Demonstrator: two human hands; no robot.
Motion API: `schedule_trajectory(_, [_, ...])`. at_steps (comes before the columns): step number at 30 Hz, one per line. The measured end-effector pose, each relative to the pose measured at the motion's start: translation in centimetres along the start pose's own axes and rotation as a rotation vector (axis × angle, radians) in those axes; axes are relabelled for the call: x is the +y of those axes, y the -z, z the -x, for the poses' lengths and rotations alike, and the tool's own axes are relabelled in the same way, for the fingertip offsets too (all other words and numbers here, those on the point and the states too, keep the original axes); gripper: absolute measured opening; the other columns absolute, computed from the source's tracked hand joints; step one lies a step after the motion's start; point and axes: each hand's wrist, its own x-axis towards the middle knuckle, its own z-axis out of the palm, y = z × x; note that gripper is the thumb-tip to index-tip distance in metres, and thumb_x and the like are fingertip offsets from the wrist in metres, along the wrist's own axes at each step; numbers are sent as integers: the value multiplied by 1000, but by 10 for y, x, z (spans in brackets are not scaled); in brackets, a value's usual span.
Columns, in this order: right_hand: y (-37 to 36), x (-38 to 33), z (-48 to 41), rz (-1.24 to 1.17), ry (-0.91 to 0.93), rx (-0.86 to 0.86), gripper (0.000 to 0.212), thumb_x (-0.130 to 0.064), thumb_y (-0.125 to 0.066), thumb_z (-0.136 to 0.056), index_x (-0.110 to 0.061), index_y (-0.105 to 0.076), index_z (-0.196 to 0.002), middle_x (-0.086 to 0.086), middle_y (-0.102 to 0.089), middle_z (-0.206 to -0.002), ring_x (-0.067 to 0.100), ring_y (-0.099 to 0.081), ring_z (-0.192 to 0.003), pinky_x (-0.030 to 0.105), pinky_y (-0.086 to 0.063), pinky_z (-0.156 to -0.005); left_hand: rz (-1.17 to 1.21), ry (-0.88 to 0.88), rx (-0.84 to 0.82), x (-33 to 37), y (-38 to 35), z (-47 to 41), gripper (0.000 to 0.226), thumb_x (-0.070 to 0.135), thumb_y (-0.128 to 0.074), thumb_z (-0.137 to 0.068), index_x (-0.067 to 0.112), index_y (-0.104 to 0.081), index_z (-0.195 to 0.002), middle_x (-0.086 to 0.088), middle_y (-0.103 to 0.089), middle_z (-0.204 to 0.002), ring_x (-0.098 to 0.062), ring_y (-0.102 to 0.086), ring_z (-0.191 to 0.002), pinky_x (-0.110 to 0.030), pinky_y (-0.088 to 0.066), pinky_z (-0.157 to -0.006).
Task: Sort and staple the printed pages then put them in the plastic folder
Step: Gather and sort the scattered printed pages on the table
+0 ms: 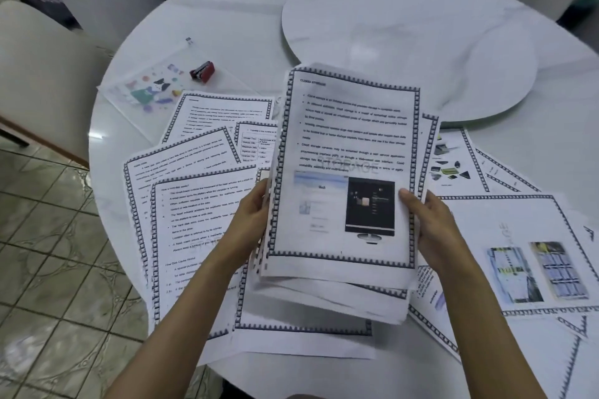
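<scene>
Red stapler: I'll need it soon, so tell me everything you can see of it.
The red stapler is small, glossy red plastic by its look, with a dark front end. It lies on the clear plastic folder, far left on the white round table, beyond the spread pages. Only the folder touches it.

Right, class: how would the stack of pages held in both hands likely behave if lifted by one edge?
Probably floppy: the stack of pages is loose paper, with the left hand and right hand gripping opposite edges. Sheets would likely slide apart, since its lower edges lie fanned and uneven. Probably light, being a thin sheaf.
</scene>
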Motion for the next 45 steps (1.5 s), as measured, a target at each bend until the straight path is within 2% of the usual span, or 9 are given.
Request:
schedule_trajectory(5, [7,-2,0,146,97,57,17,-16,-52,-94,-13,-61,-108,-2,-70,-91,3,-69,-70,18,-57,-64,-99,18,74,-9,2,1,17,21,-48,-96,26,-61,-106,7,-69,-92,1,-64,-73,-15,-51,-65])
schedule_trajectory(10, [32,-4,-3,197,150,133,15,-17,-53,-94,-13,-60,-106,-10,-71,-76,1,-68,-63,20,-57,-61,-442,50,279,-33,16,10,25,17,-58,-90,20,-59,-115,3,-62,-111,-10,-59,-94,-19,-46,-76])
schedule_trajectory(19, [67,-1,2,72,99,286,25,-17,-51,-95,-9,-57,-118,-8,-69,-78,-3,-66,-60,12,-52,-51,-902,158,331,-45,14,15,84,23,-71,-78,21,-19,-144,-7,-45,-129,-23,-49,-116,-40,-47,-85])
schedule_trajectory(27, [62,-3,15,-49,130,273,64,-61,-73,-57,-15,-63,-101,-20,-72,-74,-1,-68,-68,14,-53,-56,-994,136,356,-42,13,5,21,18,-60,-83,13,-60,-103,3,-60,-93,-19,-58,-87,-39,-45,-84])
schedule_trajectory(29, [59,-1,15,-20,133,260,81,-73,-74,-33,-20,-64,-93,-18,-73,-78,2,-69,-73,16,-54,-57,-945,54,346,-40,14,5,11,19,-56,-87,14,-60,-96,3,-57,-92,-18,-56,-85,-33,-45,-72])
schedule_trajectory(32, [50,-1,16,-14,127,228,67,-70,-74,-48,-20,-63,-91,-15,-73,-76,10,-70,-80,18,-55,-56,-717,-115,278,-28,12,7,7,20,-48,-95,18,-54,-96,2,-58,-89,-20,-58,-78,-30,-45,-62])
schedule_trajectory(36, [32,-9,14,-23,143,162,103,-76,-76,-21,-15,-63,-103,-8,-74,-89,8,-71,-80,24,-58,-66,-549,-213,212,-5,8,6,6,22,-41,-98,26,-46,-100,-9,-63,-80,-15,-47,-50,-20,-34,-45])
schedule_trajectory(41, [-3,-23,15,-51,235,49,68,-62,-75,-44,-20,-65,-98,-10,-74,-88,9,-71,-83,20,-56,-65,-283,-232,172,15,14,1,11,31,-44,-97,40,-48,-94,-24,-53,-69,-18,-42,-53,-26,-36,-51])
schedule_trajectory(45, [-29,-31,17,-77,265,76,53,-52,-69,-53,-22,-65,-97,-13,-74,-88,8,-70,-85,21,-56,-69,-63,-210,136,27,24,2,12,19,-45,-98,30,-49,-95,3,-61,-61,-13,-52,-50,-24,-44,-49])
